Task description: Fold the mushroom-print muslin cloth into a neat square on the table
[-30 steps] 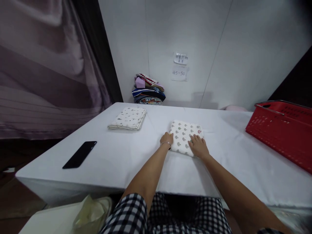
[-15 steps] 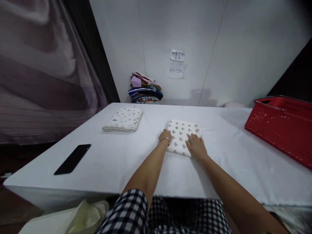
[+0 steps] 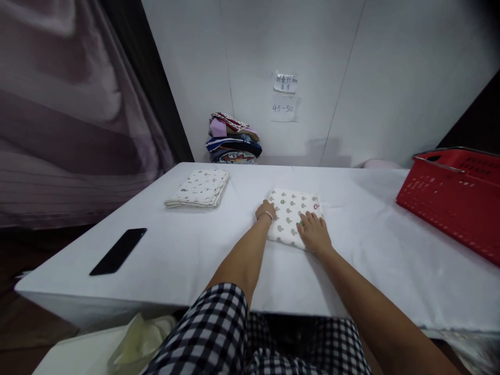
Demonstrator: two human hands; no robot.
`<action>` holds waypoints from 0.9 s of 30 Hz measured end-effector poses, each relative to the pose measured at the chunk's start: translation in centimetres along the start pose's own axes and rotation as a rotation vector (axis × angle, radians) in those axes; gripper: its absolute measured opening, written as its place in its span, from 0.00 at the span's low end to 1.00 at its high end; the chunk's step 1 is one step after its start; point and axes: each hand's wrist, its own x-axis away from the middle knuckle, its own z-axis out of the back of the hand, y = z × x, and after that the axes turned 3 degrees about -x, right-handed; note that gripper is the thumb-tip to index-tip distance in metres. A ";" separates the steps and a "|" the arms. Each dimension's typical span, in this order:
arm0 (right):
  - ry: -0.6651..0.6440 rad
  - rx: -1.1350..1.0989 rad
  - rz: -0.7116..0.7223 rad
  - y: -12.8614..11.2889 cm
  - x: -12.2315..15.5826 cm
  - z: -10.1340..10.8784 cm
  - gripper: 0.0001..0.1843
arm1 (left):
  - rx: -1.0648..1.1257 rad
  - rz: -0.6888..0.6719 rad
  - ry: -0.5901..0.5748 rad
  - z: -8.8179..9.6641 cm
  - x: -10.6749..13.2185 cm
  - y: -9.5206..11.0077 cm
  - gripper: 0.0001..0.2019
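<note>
A folded white cloth (image 3: 288, 213) with grey tree-like prints lies on the table before me, with small green and red marks among the prints. At its left edge, my left hand (image 3: 266, 209) has its fingers curled on the fabric; a bracelet circles that wrist. My right hand (image 3: 314, 232) rests flat on the cloth's lower right part, fingers spread. Another folded cloth (image 3: 203, 186), white with small dark prints, lies apart on the left side of the table.
A black phone (image 3: 118, 251) lies on the white-covered table (image 3: 187, 260) at left. The red basket (image 3: 453, 192) stands at right. Behind the table's far edge is a fabric stack (image 3: 234, 143) against the wall. A pale container (image 3: 144, 338) sits below the front edge.
My left hand has shifted slightly up along the cloth's left edge. My right hand stays flat on the cloth. The view has tilted a little.
</note>
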 end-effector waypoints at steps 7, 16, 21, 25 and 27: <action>0.012 -0.031 -0.006 -0.1 0.0 0.2 0.26 | -0.173 -0.238 0.138 0.0 2.8 1.5 0.17; -0.071 -0.068 -0.004 0.0 -0.4 1.1 0.26 | -0.365 -0.495 0.060 -1.9 5.6 -0.5 0.28; -0.156 -0.093 -0.016 1.1 -2.4 2.3 0.28 | -0.369 -0.499 0.077 -1.9 5.3 -0.3 0.28; -0.155 -0.101 -0.096 2.0 -3.3 1.7 0.29 | -0.366 -0.491 0.071 -2.0 5.3 -0.3 0.28; -0.182 -0.159 -0.093 2.6 -3.5 1.3 0.28 | -0.369 -0.493 0.065 -2.0 5.3 -0.3 0.28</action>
